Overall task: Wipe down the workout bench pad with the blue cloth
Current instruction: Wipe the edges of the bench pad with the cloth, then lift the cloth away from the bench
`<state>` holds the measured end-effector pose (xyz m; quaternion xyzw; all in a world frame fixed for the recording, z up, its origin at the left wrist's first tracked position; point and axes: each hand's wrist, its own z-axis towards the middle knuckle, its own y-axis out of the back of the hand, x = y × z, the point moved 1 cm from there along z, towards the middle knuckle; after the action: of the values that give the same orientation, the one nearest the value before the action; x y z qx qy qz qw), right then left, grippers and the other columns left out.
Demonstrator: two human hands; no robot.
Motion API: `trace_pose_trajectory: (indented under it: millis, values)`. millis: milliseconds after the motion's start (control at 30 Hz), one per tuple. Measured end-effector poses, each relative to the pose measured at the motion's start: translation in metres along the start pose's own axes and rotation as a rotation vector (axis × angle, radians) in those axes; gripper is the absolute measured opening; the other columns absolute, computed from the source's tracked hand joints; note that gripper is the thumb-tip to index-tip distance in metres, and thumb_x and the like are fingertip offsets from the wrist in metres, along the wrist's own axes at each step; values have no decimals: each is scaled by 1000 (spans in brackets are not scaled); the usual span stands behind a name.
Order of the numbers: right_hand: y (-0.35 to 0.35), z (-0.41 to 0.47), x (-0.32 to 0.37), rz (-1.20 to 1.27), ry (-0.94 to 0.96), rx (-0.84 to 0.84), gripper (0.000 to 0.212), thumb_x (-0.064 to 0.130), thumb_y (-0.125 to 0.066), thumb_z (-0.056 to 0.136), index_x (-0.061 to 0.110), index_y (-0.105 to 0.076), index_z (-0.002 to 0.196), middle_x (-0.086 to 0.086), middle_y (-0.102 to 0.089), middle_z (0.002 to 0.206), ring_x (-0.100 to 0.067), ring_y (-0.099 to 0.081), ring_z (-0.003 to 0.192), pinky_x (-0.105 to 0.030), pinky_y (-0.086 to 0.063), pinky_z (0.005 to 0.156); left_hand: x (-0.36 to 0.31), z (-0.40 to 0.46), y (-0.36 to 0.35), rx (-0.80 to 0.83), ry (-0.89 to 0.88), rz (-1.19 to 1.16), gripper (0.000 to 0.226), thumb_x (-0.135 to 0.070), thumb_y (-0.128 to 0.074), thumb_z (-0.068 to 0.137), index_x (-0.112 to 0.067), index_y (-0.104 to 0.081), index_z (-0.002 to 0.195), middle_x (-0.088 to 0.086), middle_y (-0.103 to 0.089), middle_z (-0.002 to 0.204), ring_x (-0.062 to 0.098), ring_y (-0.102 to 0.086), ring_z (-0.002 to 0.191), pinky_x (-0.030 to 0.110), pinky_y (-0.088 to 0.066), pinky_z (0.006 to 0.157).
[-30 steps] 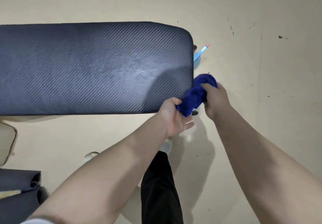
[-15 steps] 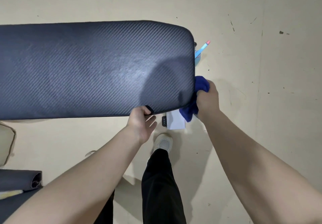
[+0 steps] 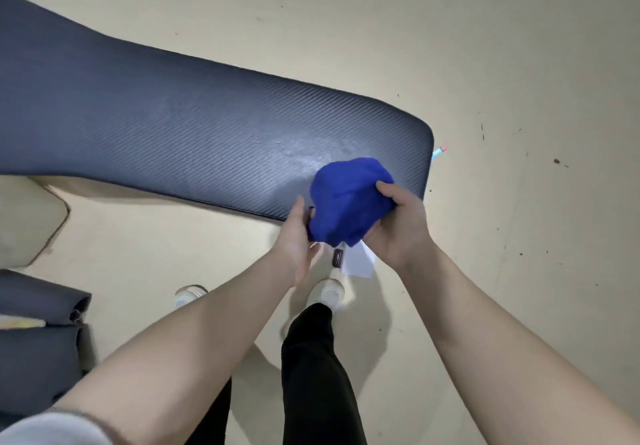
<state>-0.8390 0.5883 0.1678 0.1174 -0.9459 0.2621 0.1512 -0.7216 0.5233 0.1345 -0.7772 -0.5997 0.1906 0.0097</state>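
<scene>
The dark, ribbed workout bench pad (image 3: 180, 132) runs from the upper left to the centre right, with a pale smudged patch near its right end. The blue cloth (image 3: 348, 200) is bunched over the pad's near right corner. My right hand (image 3: 398, 228) grips the cloth from the right and below. My left hand (image 3: 298, 236) holds the cloth's left edge, fingers against the fabric at the pad's near edge.
A white paper and a small black tag (image 3: 358, 261) hang below the cloth. A light blue bottle tip (image 3: 439, 151) pokes out past the pad's right end. Rolled dark mats (image 3: 38, 337) lie at lower left. My feet (image 3: 327, 292) stand on the beige floor.
The cloth came up from the pad's right end onto its near corner. My left hand left the pad's edge and took the cloth. The view tilted and moved closer.
</scene>
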Motion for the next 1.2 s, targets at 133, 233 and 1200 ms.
trace_pose_trajectory:
  millis: [133, 233, 1200]
  values:
    - [-80, -13, -23, -113, 0, 65, 38, 36, -39, 95, 6, -61, 101, -11, -72, 87, -26, -65, 88, -39, -43, 87, -48, -51, 53, 118, -74, -189, 54, -59, -21, 95, -22, -60, 87, 1, -73, 72, 19, -69, 69, 34, -45, 74]
    - [-144, -22, -51, -173, -64, 91, 32, 33, -45, 95, 5, -60, 99, -11, -73, 80, -25, -68, 82, -39, -46, 87, -76, -82, 109, 161, -111, -265, 51, -55, -32, 94, -19, -68, 95, 7, -74, 95, 26, -66, 88, 39, -45, 89]
    - [-608, 216, -502, -1857, 365, 909, 34, 2, -49, 83, 9, -54, 116, -6, -59, 115, -17, -55, 95, -22, -40, 78, -277, -34, 694, -635, -403, -917, 47, -29, -48, 79, -12, -52, 123, 16, -67, 106, 26, -60, 68, 27, -47, 52]
